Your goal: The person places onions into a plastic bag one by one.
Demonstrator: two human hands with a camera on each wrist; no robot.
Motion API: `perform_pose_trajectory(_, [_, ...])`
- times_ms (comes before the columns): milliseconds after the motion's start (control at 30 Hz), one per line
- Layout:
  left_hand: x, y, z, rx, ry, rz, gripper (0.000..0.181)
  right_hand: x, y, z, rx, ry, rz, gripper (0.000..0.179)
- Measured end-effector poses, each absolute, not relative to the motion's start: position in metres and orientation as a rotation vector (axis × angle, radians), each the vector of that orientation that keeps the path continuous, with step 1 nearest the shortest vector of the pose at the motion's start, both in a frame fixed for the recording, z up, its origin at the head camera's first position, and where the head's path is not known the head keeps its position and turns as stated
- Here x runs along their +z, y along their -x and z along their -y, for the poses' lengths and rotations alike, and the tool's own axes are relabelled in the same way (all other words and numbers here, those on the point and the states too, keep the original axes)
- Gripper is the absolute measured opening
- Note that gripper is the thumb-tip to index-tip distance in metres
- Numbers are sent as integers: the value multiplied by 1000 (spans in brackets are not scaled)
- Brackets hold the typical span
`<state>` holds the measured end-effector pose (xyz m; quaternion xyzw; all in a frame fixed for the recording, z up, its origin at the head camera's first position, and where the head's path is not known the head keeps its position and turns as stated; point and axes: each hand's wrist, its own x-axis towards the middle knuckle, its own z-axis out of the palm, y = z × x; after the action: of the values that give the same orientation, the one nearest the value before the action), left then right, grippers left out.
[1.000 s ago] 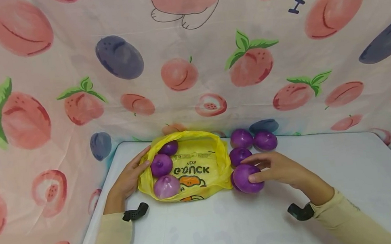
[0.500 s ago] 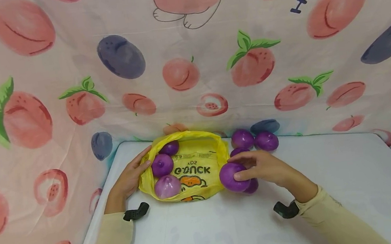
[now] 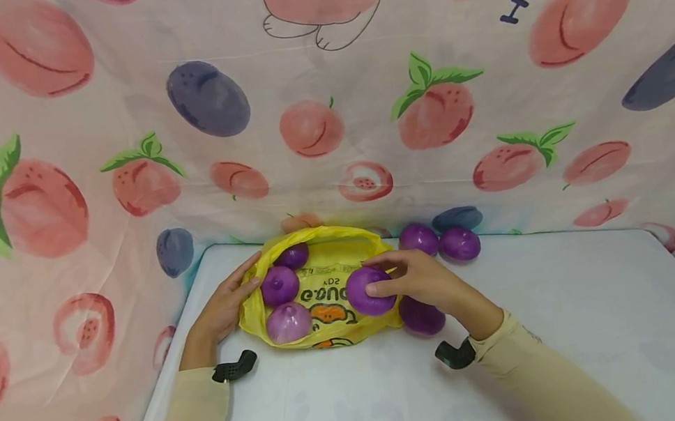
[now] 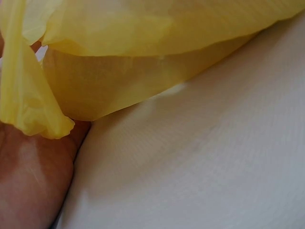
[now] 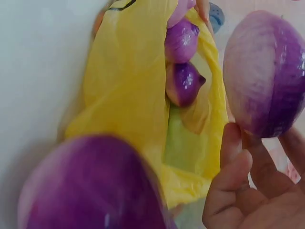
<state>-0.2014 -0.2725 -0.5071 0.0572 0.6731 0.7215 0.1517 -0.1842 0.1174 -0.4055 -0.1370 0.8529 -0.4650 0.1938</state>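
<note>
In the head view a yellow plastic bag point(image 3: 340, 336) lies with its mouth spread towards the camera. My left hand point(image 3: 221, 311) holds its left rim, the thumb over the edge; yellow plastic partly covers that hand point(image 4: 33, 176) in the left wrist view. Three purple onions sit along the bag's left side: a dark one point(image 3: 291, 256), a middle one point(image 3: 280, 285) and a paler one point(image 3: 289, 322). My right hand point(image 3: 425, 280) pinches another purple onion point(image 3: 368, 292) in front of the bag's mouth. This held onion point(image 5: 264, 71) shows pale and dark halves in the right wrist view.
Right of the bag, one purple onion point(image 3: 423, 316) lies below my right hand. Two further onions, a nearer one point(image 3: 418, 239) and one beside it point(image 3: 459, 243), lie at the back. A fruit-printed cloth point(image 3: 359, 130) hangs behind the white table point(image 3: 579, 321).
My right hand has carried its onion leftward from beside the bag to the mouth, uncovering the onion that lay beneath it. My left hand stays on the rim.
</note>
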Motion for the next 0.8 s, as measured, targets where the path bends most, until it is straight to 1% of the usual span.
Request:
perform_pose_trajectory(367, [-508, 202, 273, 2070, -153, -1932, 62, -418, 191, -84, -1424, 220, -2387, 63])
perform_pose_trajectory(600, [-506, 200, 273, 2073, -185, -1925, 61, -419, 196, -67, -1501, 221, -2368, 62])
perform_pose_trajectory(800, [-505, 200, 273, 2069, -187, -1926, 61, -423, 201, -55, -1535, 221, -2400, 69])
